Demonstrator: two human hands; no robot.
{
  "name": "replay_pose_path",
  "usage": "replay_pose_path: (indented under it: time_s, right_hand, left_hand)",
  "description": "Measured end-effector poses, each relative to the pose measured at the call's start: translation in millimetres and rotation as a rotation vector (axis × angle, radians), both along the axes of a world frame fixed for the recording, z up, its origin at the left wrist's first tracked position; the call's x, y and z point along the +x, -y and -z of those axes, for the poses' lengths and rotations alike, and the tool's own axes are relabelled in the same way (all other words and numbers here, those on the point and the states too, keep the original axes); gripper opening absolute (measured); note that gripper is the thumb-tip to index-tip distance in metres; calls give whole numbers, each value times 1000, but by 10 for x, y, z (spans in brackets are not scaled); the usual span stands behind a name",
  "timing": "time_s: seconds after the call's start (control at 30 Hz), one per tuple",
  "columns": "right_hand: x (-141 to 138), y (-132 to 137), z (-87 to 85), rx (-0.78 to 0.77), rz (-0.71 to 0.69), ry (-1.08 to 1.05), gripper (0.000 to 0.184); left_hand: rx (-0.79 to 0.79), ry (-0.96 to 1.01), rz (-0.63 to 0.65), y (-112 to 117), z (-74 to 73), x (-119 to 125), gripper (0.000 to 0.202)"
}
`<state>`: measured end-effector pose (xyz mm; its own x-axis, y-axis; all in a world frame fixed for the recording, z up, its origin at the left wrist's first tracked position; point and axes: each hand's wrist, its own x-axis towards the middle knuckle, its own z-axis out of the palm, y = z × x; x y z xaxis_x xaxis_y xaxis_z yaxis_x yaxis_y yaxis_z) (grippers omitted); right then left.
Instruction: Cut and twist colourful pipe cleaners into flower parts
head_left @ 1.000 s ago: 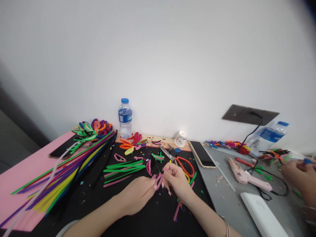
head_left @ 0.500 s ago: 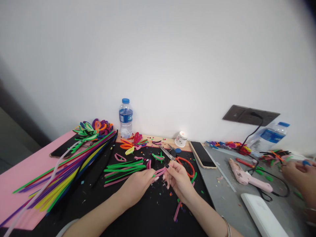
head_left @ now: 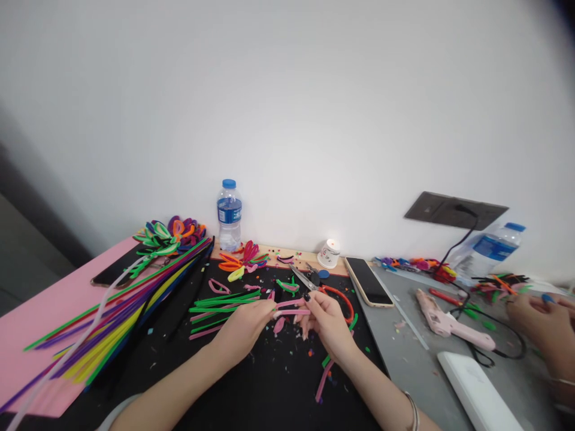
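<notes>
Between my two hands a pink pipe cleaner [head_left: 291, 312] is stretched in two near-parallel strands over the black mat [head_left: 260, 398]. My left hand [head_left: 249, 329] is closed on its left end, and my right hand [head_left: 326, 320] pinches its right end. Just below the strands lies a small pink looped piece [head_left: 279, 325]. Cut green and pink pipe cleaners [head_left: 224, 308] lie left of my hands. Behind my right hand are scissors with orange handles [head_left: 339, 296], blades apart. A green and pink strip [head_left: 322, 383] extends below my right wrist.
Long coloured pipe cleaners [head_left: 130, 317] fan across the left. A water bottle [head_left: 229, 218], a paper cup [head_left: 329, 254] and a phone [head_left: 369, 281] stand or lie behind. Rightward are a pink glue gun [head_left: 453, 323], a white case [head_left: 478, 389] and another person's hand [head_left: 534, 317].
My hands have moved slightly apart, and the pink strands between them show longer and straighter. A small pink loop now shows below them. The other person's hand has shifted slightly left.
</notes>
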<state>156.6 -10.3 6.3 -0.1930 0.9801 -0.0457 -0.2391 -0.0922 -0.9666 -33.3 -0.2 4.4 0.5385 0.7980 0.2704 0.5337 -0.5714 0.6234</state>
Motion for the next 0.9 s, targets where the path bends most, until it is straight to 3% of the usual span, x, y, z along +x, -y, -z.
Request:
replay_pose_path:
  time_s: [0.3, 0.47, 0.63, 0.9]
  right_hand:
    - [61, 6, -58, 295, 145, 452, 28]
    - [41, 8, -28, 212, 83, 286, 29]
    - [20, -6, 12, 123, 41, 139, 31]
    - [25, -8, -3, 107, 61, 115, 30]
  left_hand:
    - [-180, 243, -2, 20, -58, 43, 38]
    - [-512, 448, -50, 17, 14, 92, 38]
    - [-833, 718, 2, 0, 99, 140, 39]
    - [-1049, 910, 56, 30, 25, 127, 36]
